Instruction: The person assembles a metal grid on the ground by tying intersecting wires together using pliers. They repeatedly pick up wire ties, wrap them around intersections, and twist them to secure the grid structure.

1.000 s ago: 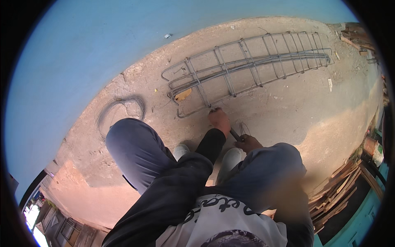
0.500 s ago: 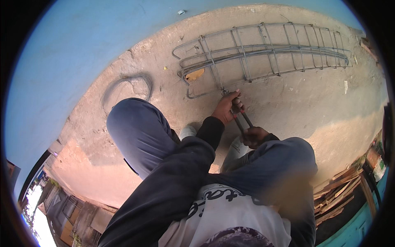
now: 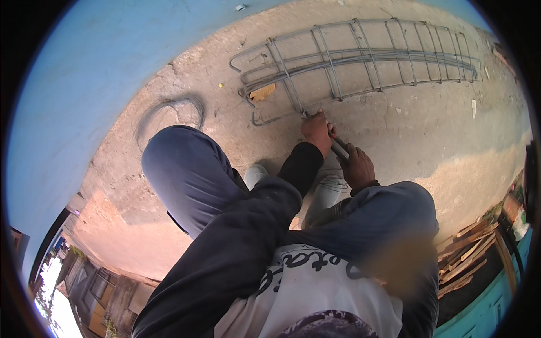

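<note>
A long steel rebar cage (image 3: 369,54), made of bars with cross stirrups, lies on the concrete ground ahead of me. At its near left corner, my left hand (image 3: 316,134) is closed around the head end of a pair of pincers (image 3: 338,149). The tool's tip meets the near bar beside a stirrup; my fingers hide most of the jaws. Behind it, to the right, my right hand (image 3: 359,168) is wrapped round the dark handles, which lie close together. Thin tie wires (image 3: 333,183) show over my right shoe, below the right hand.
A loose coil of wire (image 3: 201,107) lies on the ground beyond my left knee (image 3: 183,163). One dry yellow leaf (image 3: 262,92) rests by the cage's left end. A blue wall (image 3: 107,62) borders the left; split wood (image 3: 468,256) is piled at the lower right.
The pincers' handles, spread apart before, are now nearly together in my right hand, which has moved up and right. My left hand has turned over the tool's head; the view has shifted slightly.
</note>
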Demonstrator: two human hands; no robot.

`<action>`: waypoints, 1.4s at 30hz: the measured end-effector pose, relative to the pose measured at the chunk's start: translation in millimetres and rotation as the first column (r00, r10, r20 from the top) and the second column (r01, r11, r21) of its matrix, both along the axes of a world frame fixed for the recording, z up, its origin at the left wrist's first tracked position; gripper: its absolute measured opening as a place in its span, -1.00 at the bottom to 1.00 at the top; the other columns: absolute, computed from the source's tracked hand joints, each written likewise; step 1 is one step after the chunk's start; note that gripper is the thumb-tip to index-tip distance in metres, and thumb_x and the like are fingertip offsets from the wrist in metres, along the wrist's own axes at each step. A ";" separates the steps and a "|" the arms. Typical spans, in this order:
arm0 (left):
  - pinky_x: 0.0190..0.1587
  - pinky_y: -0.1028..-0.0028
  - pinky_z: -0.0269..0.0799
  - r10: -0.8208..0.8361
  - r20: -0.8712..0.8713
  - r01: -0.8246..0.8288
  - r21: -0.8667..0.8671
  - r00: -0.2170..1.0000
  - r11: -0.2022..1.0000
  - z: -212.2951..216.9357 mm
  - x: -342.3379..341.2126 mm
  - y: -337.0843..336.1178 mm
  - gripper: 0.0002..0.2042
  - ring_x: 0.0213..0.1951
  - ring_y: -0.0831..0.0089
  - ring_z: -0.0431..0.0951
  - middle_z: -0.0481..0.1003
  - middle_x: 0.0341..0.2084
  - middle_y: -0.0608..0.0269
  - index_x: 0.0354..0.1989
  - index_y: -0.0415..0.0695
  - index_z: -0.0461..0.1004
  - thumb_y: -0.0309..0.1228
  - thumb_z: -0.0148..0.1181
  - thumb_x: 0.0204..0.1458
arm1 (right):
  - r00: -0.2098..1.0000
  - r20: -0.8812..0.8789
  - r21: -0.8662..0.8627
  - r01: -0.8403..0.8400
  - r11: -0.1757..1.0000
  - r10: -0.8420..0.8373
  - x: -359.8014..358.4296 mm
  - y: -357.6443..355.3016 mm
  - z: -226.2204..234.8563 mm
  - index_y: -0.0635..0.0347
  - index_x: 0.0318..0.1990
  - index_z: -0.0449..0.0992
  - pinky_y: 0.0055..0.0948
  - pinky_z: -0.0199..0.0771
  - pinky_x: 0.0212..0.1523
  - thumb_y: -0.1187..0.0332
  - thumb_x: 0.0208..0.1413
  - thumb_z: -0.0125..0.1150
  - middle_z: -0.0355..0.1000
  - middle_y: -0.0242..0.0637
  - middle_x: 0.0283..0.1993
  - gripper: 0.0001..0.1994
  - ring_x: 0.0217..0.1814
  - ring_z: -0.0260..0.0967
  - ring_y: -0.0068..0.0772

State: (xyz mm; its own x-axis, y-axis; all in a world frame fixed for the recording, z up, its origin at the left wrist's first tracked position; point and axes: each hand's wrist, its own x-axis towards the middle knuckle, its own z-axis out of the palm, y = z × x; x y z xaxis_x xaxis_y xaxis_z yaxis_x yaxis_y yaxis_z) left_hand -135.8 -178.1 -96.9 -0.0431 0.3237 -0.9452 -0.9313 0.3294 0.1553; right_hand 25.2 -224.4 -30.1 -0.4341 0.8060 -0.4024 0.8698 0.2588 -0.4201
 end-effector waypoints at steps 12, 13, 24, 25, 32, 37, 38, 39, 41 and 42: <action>-0.36 0.37 0.44 -0.140 0.152 0.105 0.216 0.979 0.971 48.5 -30.2 -17.3 -0.83 -0.48 0.48 0.46 0.42 -0.52 0.35 -0.25 -0.11 0.47 -0.31 0.25 0.12 | 0.459 0.249 -0.965 0.045 -0.258 -0.853 15.9 -13.3 -43.8 0.24 -0.21 0.47 -0.50 0.10 -0.71 -0.12 0.24 0.09 0.40 -0.30 -0.52 -0.50 -0.72 0.19 -0.50; -0.36 0.37 0.44 -0.130 0.185 0.087 0.223 0.974 0.971 25.2 -30.3 -26.8 -0.82 -0.45 0.50 0.44 0.40 -0.49 0.35 -0.23 -0.11 0.46 -0.29 0.24 0.13 | 0.441 0.284 -0.951 0.020 -0.307 -0.851 7.7 -17.0 -37.9 0.25 -0.22 0.47 -0.49 0.14 -0.71 -0.15 0.24 0.07 0.40 -0.29 -0.52 -0.48 -0.71 0.20 -0.48; -0.44 0.31 0.38 -0.463 -0.477 0.272 -0.416 0.747 0.868 -12.8 18.0 -5.0 -0.80 -0.54 0.33 0.44 0.45 -0.58 0.18 -0.35 -0.25 0.45 -0.34 0.18 0.16 | 0.873 0.042 -0.768 0.339 0.543 -0.486 5.2 -21.0 -14.3 0.31 -0.25 0.52 -0.39 0.44 -0.51 -0.15 0.29 -0.02 0.40 -0.27 -0.56 -0.42 -0.51 0.40 -0.35; -0.43 0.29 0.38 -0.474 -0.516 0.264 -0.428 0.714 0.864 -17.9 18.2 -5.3 -0.81 -0.53 0.33 0.46 0.48 -0.55 0.16 -0.34 -0.25 0.47 -0.35 0.20 0.15 | 0.922 0.008 -0.692 0.284 0.664 -0.387 1.7 -20.4 -13.4 0.32 -0.28 0.52 -0.39 0.42 -0.52 -0.16 0.29 -0.04 0.39 -0.26 -0.57 -0.41 -0.53 0.38 -0.36; -0.38 0.37 0.40 -0.531 -0.097 0.531 -0.030 0.842 0.847 35.9 -36.2 -14.5 -0.71 -0.39 0.39 0.47 0.43 -0.47 0.29 -0.19 -0.16 0.51 -0.16 0.23 0.15 | 0.562 0.276 -0.866 -0.206 -0.456 -0.780 27.4 -9.4 -25.8 0.29 -0.38 0.54 -0.39 0.32 -0.57 -0.23 0.31 -0.19 0.36 -0.24 -0.63 -0.32 -0.64 0.32 -0.36; -0.36 0.34 0.40 -0.284 -0.044 0.287 0.097 0.958 0.953 -3.5 -24.0 -29.4 -0.65 -0.37 0.40 0.44 0.45 -0.37 0.25 -0.10 -0.19 0.48 -0.15 0.26 0.13 | 0.606 0.071 -0.996 0.007 -0.083 -0.792 17.3 -23.8 -43.6 0.28 -0.06 0.51 -0.38 0.38 -0.49 -0.25 0.31 -0.20 0.44 -0.18 -0.40 -0.33 -0.48 0.41 -0.33; -0.36 0.32 0.40 -0.299 -0.120 0.305 0.027 0.947 0.952 -5.2 -19.1 -27.3 -0.62 -0.36 0.38 0.44 0.47 -0.34 0.24 -0.08 -0.21 0.47 -0.13 0.27 0.13 | 0.678 0.039 -0.976 0.184 0.118 -0.734 10.4 -17.2 -34.8 0.28 0.02 0.49 -0.37 0.40 -0.45 -0.26 0.30 -0.21 0.46 -0.16 -0.34 -0.31 -0.43 0.42 -0.32; -0.35 0.30 0.41 -0.373 -0.227 0.370 -0.060 0.900 0.927 -6.7 -15.3 -25.1 -0.60 -0.35 0.36 0.45 0.47 -0.32 0.21 -0.07 -0.23 0.47 -0.13 0.26 0.13 | 0.625 0.011 -0.982 0.155 0.110 -0.780 9.9 -18.5 -36.1 0.28 0.08 0.45 -0.32 0.42 -0.40 -0.27 0.30 -0.21 0.46 -0.14 -0.30 -0.30 -0.40 0.43 -0.28; -0.32 0.27 0.43 -0.525 -0.403 0.465 -0.245 0.749 0.851 -5.3 -5.8 -17.5 -0.57 -0.33 0.30 0.47 0.49 -0.27 0.16 -0.06 -0.28 0.46 -0.11 0.24 0.14 | 0.500 -0.041 -0.989 0.100 0.105 -0.865 11.2 -23.7 -42.3 0.28 0.19 0.37 -0.23 0.46 -0.30 -0.29 0.28 -0.20 0.47 -0.10 -0.20 -0.26 -0.33 0.45 -0.20; -0.32 0.25 0.43 -0.551 -0.485 0.457 -0.308 0.679 0.835 -1.6 1.3 -15.4 -0.56 -0.33 0.27 0.48 0.48 -0.27 0.14 -0.07 -0.30 0.45 -0.11 0.24 0.15 | 0.425 0.077 -0.988 0.151 -0.013 -0.902 10.6 -28.9 -48.0 0.29 0.21 0.36 -0.18 0.45 -0.24 -0.29 0.27 -0.19 0.47 -0.09 -0.18 -0.25 -0.29 0.45 -0.17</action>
State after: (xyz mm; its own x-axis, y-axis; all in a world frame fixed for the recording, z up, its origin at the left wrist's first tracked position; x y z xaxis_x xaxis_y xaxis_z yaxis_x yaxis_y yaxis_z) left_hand -134.5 -193.5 -98.5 -0.4247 0.3057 -0.8521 -0.3929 0.7858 0.4777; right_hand 35.7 -253.3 -78.1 -0.4219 0.2073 -0.8826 0.0334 -0.9693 -0.2436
